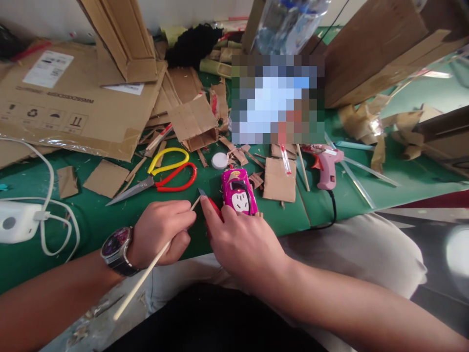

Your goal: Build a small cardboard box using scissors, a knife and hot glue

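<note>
My left hand (163, 230), with a watch (117, 244) on its wrist, is closed around a thin wooden stick (141, 283). The stick's long end slants down toward my lap, and its other tip pokes out past my fingers. My right hand (245, 239) grips a red utility knife (216, 208), its blade (202, 192) close by the stick's tip; whether they touch I cannot tell. Just beyond my right hand lies a pink power strip shaped like a car (240, 190). Scissors (157, 178) with one yellow and one red handle lie beyond my left hand.
A pink glue gun (327, 168) with a black cord rests at the right, near clear glue sticks (357, 183). Cardboard scraps (280, 178) litter the green table (186, 171). A white charger (18, 222) with cables sits left; a large flat carton (73, 112) lies behind.
</note>
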`<control>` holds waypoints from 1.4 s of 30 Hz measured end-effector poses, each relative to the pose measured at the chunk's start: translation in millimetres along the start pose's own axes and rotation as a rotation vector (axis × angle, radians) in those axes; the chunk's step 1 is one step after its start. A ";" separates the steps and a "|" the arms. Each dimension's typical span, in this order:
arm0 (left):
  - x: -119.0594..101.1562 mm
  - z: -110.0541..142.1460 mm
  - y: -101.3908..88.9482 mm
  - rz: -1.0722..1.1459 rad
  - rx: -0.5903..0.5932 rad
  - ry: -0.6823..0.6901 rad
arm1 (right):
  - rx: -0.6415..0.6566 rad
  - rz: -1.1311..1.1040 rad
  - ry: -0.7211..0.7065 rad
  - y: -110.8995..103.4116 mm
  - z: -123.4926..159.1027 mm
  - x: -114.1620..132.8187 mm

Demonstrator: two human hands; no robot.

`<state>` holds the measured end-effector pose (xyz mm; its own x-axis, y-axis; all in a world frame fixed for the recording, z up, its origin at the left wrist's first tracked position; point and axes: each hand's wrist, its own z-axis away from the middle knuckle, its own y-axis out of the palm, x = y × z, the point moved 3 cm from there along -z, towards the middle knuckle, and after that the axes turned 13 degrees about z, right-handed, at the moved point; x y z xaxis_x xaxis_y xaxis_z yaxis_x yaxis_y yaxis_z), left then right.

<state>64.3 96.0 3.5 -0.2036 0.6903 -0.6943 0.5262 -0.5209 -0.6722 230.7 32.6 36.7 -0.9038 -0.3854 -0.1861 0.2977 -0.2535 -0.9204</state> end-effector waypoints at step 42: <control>-5.5 -2.5 -0.6 -0.006 0.008 0.019 | 0.056 -0.079 -0.025 -9.5 -6.8 -3.1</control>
<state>67.2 93.8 8.4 -0.1904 0.7028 -0.6854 0.5184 -0.5210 -0.6781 228.5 42.2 43.7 -0.9172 -0.3843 -0.1047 0.2433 -0.3324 -0.9112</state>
